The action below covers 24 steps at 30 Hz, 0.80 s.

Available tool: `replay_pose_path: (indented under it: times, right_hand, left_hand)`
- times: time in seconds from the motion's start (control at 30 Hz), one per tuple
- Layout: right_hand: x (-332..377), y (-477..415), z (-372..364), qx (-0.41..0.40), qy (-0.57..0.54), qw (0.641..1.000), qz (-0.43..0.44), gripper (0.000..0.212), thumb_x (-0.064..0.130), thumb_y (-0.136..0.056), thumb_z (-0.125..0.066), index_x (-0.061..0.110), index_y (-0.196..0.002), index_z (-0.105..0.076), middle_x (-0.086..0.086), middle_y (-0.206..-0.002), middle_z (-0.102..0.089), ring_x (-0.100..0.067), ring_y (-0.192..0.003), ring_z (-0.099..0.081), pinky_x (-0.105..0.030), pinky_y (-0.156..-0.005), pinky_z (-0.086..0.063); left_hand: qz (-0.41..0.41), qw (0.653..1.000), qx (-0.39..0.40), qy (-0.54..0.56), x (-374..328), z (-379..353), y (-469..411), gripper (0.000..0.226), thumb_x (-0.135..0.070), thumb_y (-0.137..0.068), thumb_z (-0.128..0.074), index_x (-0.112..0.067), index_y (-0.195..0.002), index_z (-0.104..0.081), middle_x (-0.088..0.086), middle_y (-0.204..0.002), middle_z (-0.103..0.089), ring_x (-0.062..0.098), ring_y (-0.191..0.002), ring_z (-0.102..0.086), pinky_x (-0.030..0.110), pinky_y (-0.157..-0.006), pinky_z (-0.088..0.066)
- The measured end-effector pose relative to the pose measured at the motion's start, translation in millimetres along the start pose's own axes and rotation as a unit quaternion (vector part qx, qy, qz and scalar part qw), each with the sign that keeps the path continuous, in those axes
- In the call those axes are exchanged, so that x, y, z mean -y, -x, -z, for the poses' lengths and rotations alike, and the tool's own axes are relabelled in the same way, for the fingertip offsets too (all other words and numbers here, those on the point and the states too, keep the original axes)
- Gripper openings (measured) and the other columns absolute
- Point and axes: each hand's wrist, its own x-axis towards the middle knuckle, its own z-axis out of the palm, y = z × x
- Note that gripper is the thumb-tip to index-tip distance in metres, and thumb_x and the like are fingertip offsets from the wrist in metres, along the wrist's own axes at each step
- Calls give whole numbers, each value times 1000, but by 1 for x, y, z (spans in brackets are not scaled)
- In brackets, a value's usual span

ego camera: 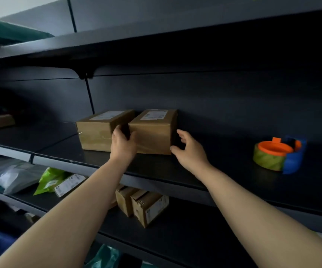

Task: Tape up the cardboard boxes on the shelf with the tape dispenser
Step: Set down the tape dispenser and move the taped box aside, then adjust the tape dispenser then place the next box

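Between the hands sits the right box (152,130): left hand (122,145) grasps its left edge, fingertips hidden in the gap beside the left box (94,132); right hand (190,151) released, fingers spread at its right corner. Two boxes on this shelf (156,167), one dispenser (278,155) well right of the right hand.

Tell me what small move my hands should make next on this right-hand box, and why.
Probably close the right hand onto the right side of the right-hand cardboard box and draw it forward. The left hand grips its left side, fingers in the gap beside the left cardboard box, while the right hand is open at the front corner. The tape dispenser lies apart, untouched.
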Motion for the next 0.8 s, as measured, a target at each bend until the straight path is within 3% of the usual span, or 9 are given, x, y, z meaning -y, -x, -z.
replay_pose_path:
  times: [0.1,0.2,0.4,0.5,0.63,0.8]
  right_hand:
    - [9,-9,-4,27,-21,999,-25,76,29,-93,-61,32,-154,-16,2,-157,-28,-19,-142,-31,-33,-109,-32]
    - [12,-14,-5,45,-29,998,-38,84,30,-92,-63,32,-155,-8,2,-158,-26,-21,-142,-30,-34,-110,-31]
    - [7,-14,9,-25,-5,999,-39,86,45,-84,-69,29,-153,-20,-1,-149,-30,-22,-135,-38,-35,-107,-37]
    - [5,-7,17,-25,-22,999,-35,83,43,-86,-69,35,-152,-20,-1,-146,-32,-21,-132,-40,-35,-105,-39]
    - [9,6,44,-89,-43,995,26,81,34,-86,-70,33,-153,-23,2,-150,-37,-18,-134,-39,-39,-110,-38]
    - [2,34,112,-203,4,977,60,91,47,-80,-72,32,-153,-21,3,-148,-34,-18,-133,-40,-41,-108,-40]
  left_hand:
    - [40,996,46,61,2,-5,-10,69,-46,-97,-48,-24,-154,-14,8,-152,-36,30,-136,-37,52,-111,-33]
    - [45,994,57,80,3,-15,-13,70,-54,-96,-43,-24,-154,-16,8,-149,-38,31,-134,-39,50,-111,-33]
    - [36,993,58,97,-6,-28,-4,69,-75,-87,-31,-31,-138,-45,8,-137,-47,28,-121,-46,51,-106,-36]
    - [27,988,62,142,-15,-36,9,52,-65,-93,-37,-29,-128,-49,4,-127,-50,24,-113,-48,44,-99,-39]
    - [-11,979,53,198,-38,-53,36,40,-58,-96,-37,-31,-122,-49,2,-121,-53,21,-109,-51,40,-93,-43]
    - [-85,958,107,252,-98,-97,77,32,-57,-97,-39,-33,-116,-48,-11,-108,-54,7,-100,-53,29,-81,-44]
